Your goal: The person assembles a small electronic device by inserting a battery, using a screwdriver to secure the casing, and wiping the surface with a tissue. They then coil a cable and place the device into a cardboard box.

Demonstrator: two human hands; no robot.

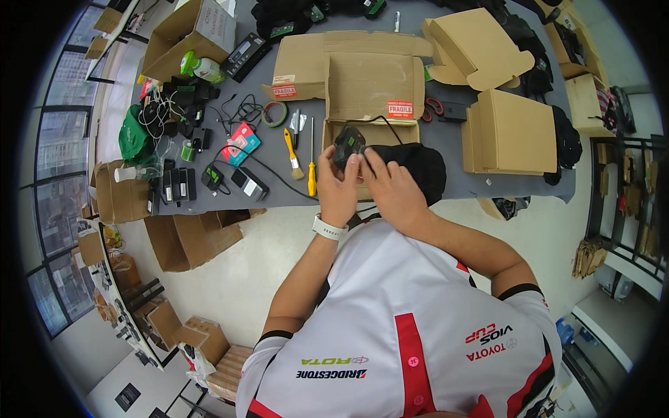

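Observation:
A small black device point(350, 142) with a green mark on its face is held up over the open cardboard box point(376, 87). My left hand point(337, 187) has its fingers closed round the device's left and lower side. My right hand point(395, 187) meets it from the lower right, fingers bent and fingertips at the device's edge. Its grip is partly hidden. A black cable arches from behind the device to the right. Beside my right hand lies a black fabric item point(422, 171), whose kind I cannot make out.
Left of the box lie a yellow screwdriver point(311, 182), a paintbrush point(292, 155), green tape point(274, 114) and a black charger-like block point(249, 182). Red-handled scissors point(433, 108) and a closed carton point(512, 136) are to the right. Cables and a spray bottle point(202, 67) crowd the far left.

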